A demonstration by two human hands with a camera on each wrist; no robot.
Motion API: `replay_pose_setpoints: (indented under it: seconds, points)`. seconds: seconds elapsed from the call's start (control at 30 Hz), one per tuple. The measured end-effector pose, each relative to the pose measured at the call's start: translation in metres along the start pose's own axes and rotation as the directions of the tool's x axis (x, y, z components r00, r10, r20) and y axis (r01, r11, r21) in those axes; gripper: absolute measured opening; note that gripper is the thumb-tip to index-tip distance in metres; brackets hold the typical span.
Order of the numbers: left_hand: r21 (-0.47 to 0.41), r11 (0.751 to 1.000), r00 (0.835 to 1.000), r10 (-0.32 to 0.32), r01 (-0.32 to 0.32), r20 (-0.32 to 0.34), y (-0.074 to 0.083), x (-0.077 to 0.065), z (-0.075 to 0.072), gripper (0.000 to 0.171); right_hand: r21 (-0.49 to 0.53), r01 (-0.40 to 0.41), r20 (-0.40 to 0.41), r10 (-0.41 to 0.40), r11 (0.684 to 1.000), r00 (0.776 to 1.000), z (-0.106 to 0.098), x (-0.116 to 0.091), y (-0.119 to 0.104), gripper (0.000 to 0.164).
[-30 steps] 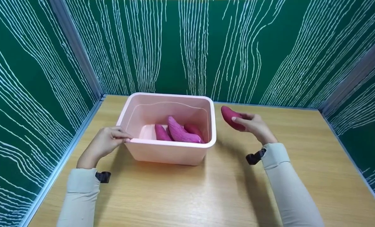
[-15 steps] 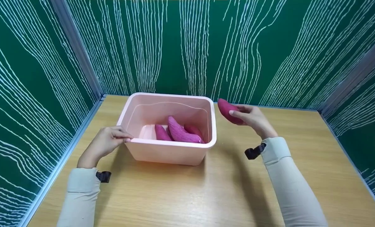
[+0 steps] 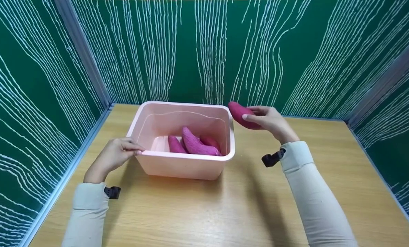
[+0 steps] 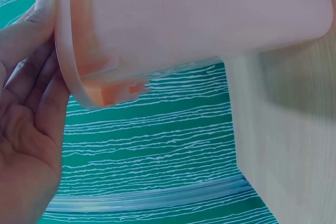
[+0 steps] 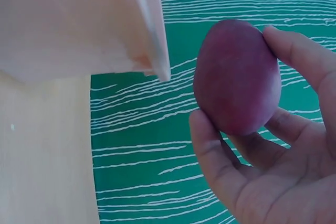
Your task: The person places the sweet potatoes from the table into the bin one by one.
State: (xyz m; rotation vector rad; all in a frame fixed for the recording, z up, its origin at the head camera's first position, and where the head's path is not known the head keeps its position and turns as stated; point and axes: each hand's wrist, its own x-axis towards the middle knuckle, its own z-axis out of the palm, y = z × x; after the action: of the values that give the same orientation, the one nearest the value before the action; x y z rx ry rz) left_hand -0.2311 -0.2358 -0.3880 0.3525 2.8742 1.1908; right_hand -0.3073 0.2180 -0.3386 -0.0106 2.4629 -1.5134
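A pink plastic storage box (image 3: 182,167) stands on the table, with several purple sweet potatoes (image 3: 199,145) lying inside. My left hand (image 3: 114,154) pinches the rim at its front left corner. In the left wrist view, the left thumb and fingers (image 4: 46,9) meet the box's rim (image 4: 63,35). Held in the air at the far right corner of the box is another sweet potato (image 3: 242,115), gripped between the thumb and fingers of my right hand (image 3: 271,121). The right wrist view shows this sweet potato (image 5: 239,77) end-on, just beside the box's wall (image 5: 79,19).
The wooden table (image 3: 197,212) extends in front of the box and to its right. Green panels (image 3: 259,51) with white wavy lines enclose the back and both sides, joined by grey metal posts (image 3: 82,51). Each sleeve carries a small black wrist camera (image 3: 112,192).
My right hand has lifted the sweet potato upward and left, from beside the box to its far right rim. The left hand and the box stay where they were.
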Motion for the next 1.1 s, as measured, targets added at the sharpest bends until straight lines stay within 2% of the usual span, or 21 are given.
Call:
replay_pose_setpoints:
  seconds: [0.2,0.43,0.67,0.9,1.1]
  points:
    - [0.003,1.0,1.0,0.004,-0.004,-0.005,0.0,-0.001,0.0,0.019,-0.041,0.009,0.012,-0.009,0.999,1.0,0.007,0.002,-0.012,0.075]
    - [0.046,0.995,0.996,0.085,-0.083,-0.039,0.0,0.0,0.001,0.014,-0.05,0.026,0.006,-0.026,0.998,1.0,0.017,0.007,-0.023,0.074]
    - [0.014,0.999,0.999,0.037,-0.036,-0.022,0.001,0.0,0.001,0.016,-0.057,0.057,0.026,-0.055,0.997,0.998,0.028,0.01,-0.034,0.069]
    - [0.011,1.0,1.0,0.027,-0.027,-0.013,0.0,0.0,0.0,0.016,-0.074,0.098,0.052,-0.095,0.992,0.994,0.041,0.012,-0.046,0.062]
    - [0.008,1.0,1.0,0.009,-0.009,0.001,0.001,0.0,-0.001,0.016,-0.075,0.102,0.065,-0.097,0.992,0.993,0.055,0.017,-0.052,0.059]
